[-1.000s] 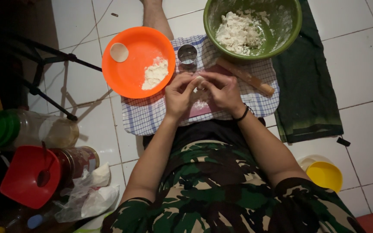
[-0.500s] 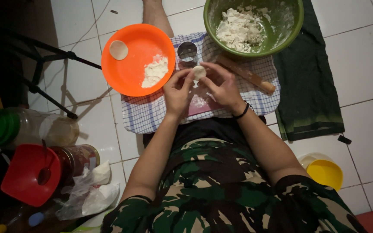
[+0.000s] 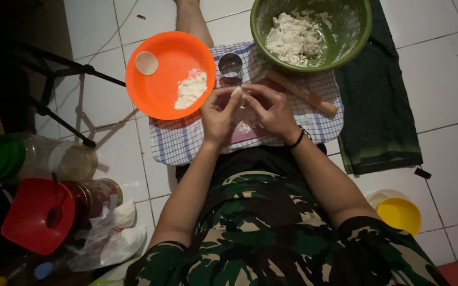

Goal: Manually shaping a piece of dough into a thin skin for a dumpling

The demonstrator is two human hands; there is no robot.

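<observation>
Both hands, left hand and right hand, pinch a small dough piece between their fingertips above a checked cloth spread on the white tiled floor. Just beyond them sit an orange plate and a green bowl.

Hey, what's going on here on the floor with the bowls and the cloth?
A person sitting on the tiled floor pinches a small piece of dough between the left hand and right hand, over a checked cloth. On the cloth lie a wooden rolling pin and a small metal cup. An orange plate holds flour and one flat dough round; a green bowl holds crumbly dough.
</observation>
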